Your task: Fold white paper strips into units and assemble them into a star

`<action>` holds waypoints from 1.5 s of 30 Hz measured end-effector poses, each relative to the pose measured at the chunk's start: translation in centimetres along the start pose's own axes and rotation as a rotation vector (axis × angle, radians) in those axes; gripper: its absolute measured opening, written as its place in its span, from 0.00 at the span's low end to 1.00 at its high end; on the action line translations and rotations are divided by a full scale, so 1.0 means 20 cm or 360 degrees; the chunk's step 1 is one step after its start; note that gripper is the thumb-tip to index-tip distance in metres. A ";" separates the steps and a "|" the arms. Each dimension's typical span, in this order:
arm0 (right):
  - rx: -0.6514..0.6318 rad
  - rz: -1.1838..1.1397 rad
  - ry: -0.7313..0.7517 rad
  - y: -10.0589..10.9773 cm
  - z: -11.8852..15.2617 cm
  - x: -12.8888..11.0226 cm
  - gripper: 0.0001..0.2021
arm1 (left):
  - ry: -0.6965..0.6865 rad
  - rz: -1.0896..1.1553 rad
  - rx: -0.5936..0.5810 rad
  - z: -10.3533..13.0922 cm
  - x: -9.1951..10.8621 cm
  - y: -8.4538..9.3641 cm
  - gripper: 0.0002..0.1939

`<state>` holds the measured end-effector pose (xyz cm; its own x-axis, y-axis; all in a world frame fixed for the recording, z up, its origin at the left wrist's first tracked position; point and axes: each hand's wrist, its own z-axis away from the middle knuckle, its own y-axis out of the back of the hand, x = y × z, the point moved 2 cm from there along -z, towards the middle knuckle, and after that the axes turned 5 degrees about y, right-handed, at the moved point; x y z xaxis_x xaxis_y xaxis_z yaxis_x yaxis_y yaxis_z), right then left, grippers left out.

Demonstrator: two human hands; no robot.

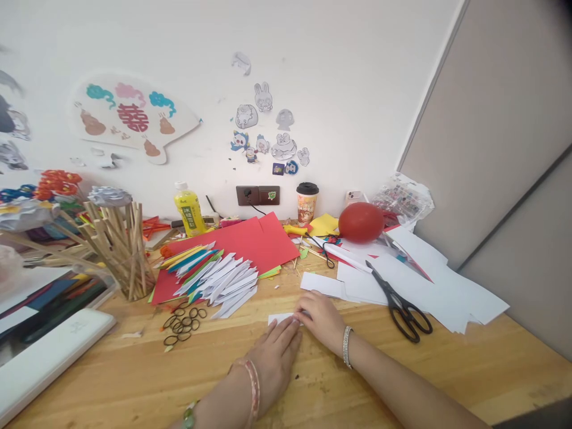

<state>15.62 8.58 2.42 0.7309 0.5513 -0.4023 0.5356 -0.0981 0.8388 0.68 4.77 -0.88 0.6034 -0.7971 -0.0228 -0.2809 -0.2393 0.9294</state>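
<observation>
A small white piece of paper lies on the wooden table, mostly hidden under my hands. My left hand rests flat on it, fingers stretched out and close together. From the right, my right hand bends its fingers and pinches the paper's right end, beside the left fingertips. Just beyond are white paper strips. Black-handled scissors lie to the right, blades pointing away. On the left, a fanned stack of folded white and coloured paper strips sits partly on red paper.
Several black rubber rings lie near the folded strips. A glass of wooden sticks and a long white case stand left. At the back are a yellow-green bottle, a lidded cup and a red balloon. White sheets spread right.
</observation>
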 end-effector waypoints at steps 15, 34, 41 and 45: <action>-0.0066 -0.0167 0.0030 0.01 0.01 -0.02 0.04 | 0.0861 0.0509 0.0076 -0.04 -0.25 0.14 0.05; -0.0058 -0.0399 0.0035 0.02 0.00 -0.02 0.04 | 0.1121 0.0885 -0.0186 -0.06 -0.26 0.12 0.10; -0.0074 -0.0458 0.0103 0.03 0.00 -0.01 0.04 | 0.1126 0.0871 -0.0198 -0.06 -0.28 0.10 0.11; -0.0075 -0.0451 0.0147 0.03 0.01 -0.01 0.05 | 0.1077 0.0822 -0.0189 -0.06 -0.28 0.11 0.13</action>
<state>15.86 8.30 3.06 0.5125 0.6244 -0.5895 0.6911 0.1076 0.7147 -2.47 9.35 1.65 0.7473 -0.2786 0.6032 -0.5858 0.1522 0.7960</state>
